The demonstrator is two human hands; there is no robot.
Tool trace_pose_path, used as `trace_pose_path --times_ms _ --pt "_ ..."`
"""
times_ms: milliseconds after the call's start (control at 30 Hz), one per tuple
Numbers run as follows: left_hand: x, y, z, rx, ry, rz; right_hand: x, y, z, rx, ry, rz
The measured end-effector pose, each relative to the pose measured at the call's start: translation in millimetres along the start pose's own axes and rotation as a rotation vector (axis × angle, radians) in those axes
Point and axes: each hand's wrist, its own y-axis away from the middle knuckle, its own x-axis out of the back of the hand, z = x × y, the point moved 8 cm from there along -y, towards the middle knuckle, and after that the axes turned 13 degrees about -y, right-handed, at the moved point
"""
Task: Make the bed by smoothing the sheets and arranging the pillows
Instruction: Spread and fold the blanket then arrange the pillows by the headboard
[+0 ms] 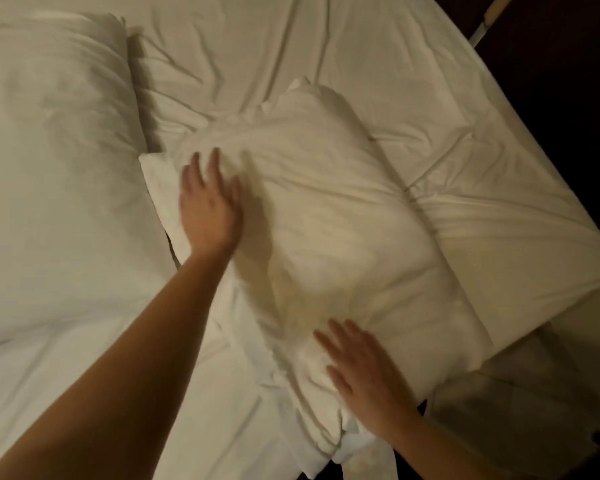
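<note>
Bed [551, 244]: carries a creased white sheet [257, 46] beyond both grips; dark room to its right.
Large pillow [49, 168]: flat, left of the left grip.
Middle pillow [326, 209]: under both grips, long axis slanting from one to the other.
Left grip [210, 206]: fingers straight, flat on it.
Right grip [364, 379]: fingers spread, palm down on its near end.

The left hand [208, 206] and right hand [364, 379] are blurred, their fingers [357, 344] soft-edged; whether they press the pillow [326, 209] or hover cannot be told. Left of the left fingers, a second pillow [56, 150] is cut off by the picture's edge.
</note>
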Motion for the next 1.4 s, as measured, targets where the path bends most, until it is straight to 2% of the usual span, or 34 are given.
trace_pose_path --times_ms 33,100,200,367,533,733,867,1100,1400 --pt "-11.2 12.4 21.1 -0.101 -0.032 -0.078 12.6 -6.5 11.6 -0.057 0.04 0.068" --pt "-40.3 41.2 36.3 -0.173 -0.09 -0.285 30.1 -15.7 37.7 -0.178 0.088 0.152" --pt "-73.3 72.4 1.8 -0.08 -0.169 -0.485 28.1 -7.6 81.3 -0.268 0.128 0.143" --pt "-76.2 83.1 -36.3 0.026 -0.245 -0.636 13.8 37.3 114.5 -0.277 0.17 0.097" --pt "-39.8 96.9 -21.2 0.126 -0.148 -0.601 24.7 65.1 118.8 -0.266 0.135 0.083" --pt "21.2 129.8 13.7 0.043 -0.096 -0.496 67.5 82.8 97.1 -0.28 0.02 0.053" --pt "74.5 167.7 28.3 0.074 -0.069 -0.48 106.4 98.7 84.9 -0.332 -0.113 0.051" --pt "177.3 253.8 70.9 0.177 0.0 -0.443 186.0 127.6 46.8 -0.118 -0.064 0.126" --pt "264.3 340.2 102.6 0.381 0.02 -0.379 250.6 173.0 22.9 0.04 -0.094 0.027"
